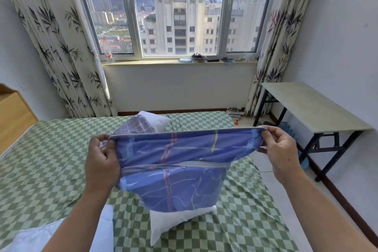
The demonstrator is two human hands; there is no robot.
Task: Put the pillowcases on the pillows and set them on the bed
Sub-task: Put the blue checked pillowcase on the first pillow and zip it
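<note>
A blue patterned pillowcase is stretched wide between both hands above the bed. My left hand grips its left edge and my right hand pinches its right corner. Under the case a white pillow lies on the green checked sheet, its upper part covered by the case and its lower part sticking out. Farther back lies a second pillow, white, with a grey checked pillowcase partly over it.
White bedding lies at the near left edge of the bed. A wooden cabinet stands at the left. A folding table lines the right wall, with floor between it and the bed. The windowsill holds a bottle and small items.
</note>
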